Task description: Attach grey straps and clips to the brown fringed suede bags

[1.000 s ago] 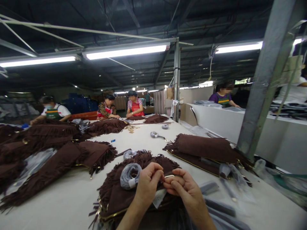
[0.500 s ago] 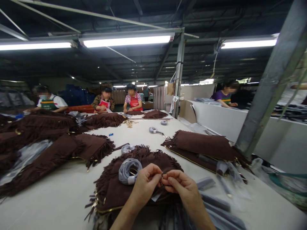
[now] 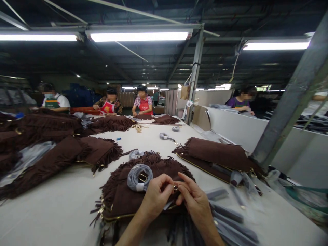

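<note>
In front of me on the table lies a dark brown fringed bag (image 3: 123, 205) with a gold zip along its near edge. Above its right part my left hand (image 3: 157, 193) pinches a small gold metal ring (image 3: 175, 187) between thumb and fingertips. My right hand (image 3: 192, 195) meets it from the right, its thumb and a finger closed at the ring while the index finger lifts away. A coiled strap wrapped in grey film (image 3: 139, 177), with a white band and a gold clasp, rests on the bag left of my hands. A white tag (image 3: 168, 204) shows partly beneath them.
Brown fringed bags (image 3: 212, 153) lie to the right, and more bags (image 3: 58, 153) are heaped at left. Film-wrapped strips (image 3: 230, 215) lie by my right forearm. Other coils (image 3: 164, 136) sit farther back. A metal post (image 3: 289, 92) rises at right; co-workers (image 3: 143, 102) work across the table.
My right index finger has lifted and straightened, so the gold ring shows more between my hands. The view has shifted slightly. The bag and coiled strap stay in place.
</note>
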Available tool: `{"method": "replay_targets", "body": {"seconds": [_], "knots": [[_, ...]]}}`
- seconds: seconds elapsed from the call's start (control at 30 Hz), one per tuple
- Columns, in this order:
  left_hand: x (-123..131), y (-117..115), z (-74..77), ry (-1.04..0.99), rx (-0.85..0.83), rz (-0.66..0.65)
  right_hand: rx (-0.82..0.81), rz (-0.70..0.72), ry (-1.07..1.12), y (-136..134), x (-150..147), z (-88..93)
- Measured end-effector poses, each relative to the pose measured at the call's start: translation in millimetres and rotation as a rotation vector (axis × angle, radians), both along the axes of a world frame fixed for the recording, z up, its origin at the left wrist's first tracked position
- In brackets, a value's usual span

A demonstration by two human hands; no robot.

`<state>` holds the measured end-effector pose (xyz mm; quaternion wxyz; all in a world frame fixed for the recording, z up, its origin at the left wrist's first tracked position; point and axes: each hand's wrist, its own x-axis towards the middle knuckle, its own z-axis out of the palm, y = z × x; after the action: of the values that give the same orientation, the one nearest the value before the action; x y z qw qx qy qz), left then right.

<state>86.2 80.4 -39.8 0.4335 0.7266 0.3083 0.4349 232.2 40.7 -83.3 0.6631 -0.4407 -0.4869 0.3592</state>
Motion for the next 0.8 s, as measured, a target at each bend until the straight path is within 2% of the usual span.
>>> {"method": "replay_targets", "body": {"seconds": [0.27, 0.53, 0.8], "knots": [[1.8, -6.2, 2.2, 0.091, 0.124, 0.102, -0.015, -0.117, -0.202, -2.8, 0.0, 2.8], [2.0, -7.4, 2.4, 0.124, 0.145, 0.127, -0.079, -0.113, -0.261, -3.1, 1.3, -2.1], [2.1, -8.3, 2.8, 0.118, 0.133, 0.128, -0.045, -0.128, -0.336, -3.4, 1.0, 0.0]]}}
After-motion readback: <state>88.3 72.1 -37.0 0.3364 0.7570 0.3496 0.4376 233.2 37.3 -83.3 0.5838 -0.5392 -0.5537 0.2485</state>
